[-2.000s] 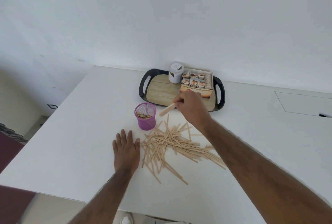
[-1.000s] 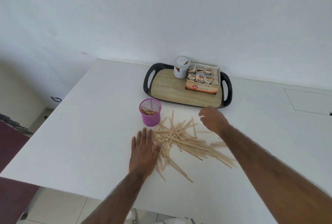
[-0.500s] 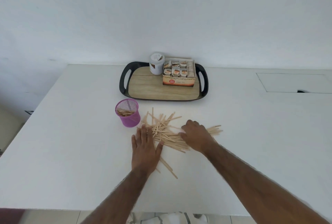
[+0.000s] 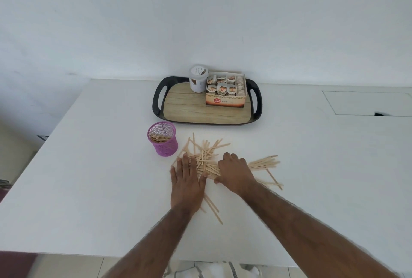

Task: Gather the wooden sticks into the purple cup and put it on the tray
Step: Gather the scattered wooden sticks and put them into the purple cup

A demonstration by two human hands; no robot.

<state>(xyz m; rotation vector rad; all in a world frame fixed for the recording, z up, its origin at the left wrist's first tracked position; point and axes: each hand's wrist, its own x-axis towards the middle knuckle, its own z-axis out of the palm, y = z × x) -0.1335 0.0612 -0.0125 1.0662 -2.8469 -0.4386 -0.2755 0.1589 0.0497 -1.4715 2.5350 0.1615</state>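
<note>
A heap of loose wooden sticks (image 4: pixel 208 159) lies on the white table (image 4: pixel 100 166) in front of me. The purple mesh cup (image 4: pixel 163 143) stands upright just left of the heap with some sticks inside. My left hand (image 4: pixel 186 183) lies flat, fingers spread, on the heap's left edge. My right hand (image 4: pixel 234 173) rests curled on top of the sticks at the heap's middle, pressing a bundle; its fingertips are hidden. The wood-look tray (image 4: pixel 189 110) with black handles sits behind the cup.
On the tray's back stand a white round tub (image 4: pixel 198 78) and an open box of small packets (image 4: pixel 226 90). A white wall rises right behind the table. A rectangular hatch (image 4: pixel 367 104) is set in the tabletop at far right. The table's near edge is close to my forearms.
My right hand dropped a stick at the cup, came back down onto the heap and now presses on its middle. My left hand slid right onto the heap's edge. My view turned more square-on.
</note>
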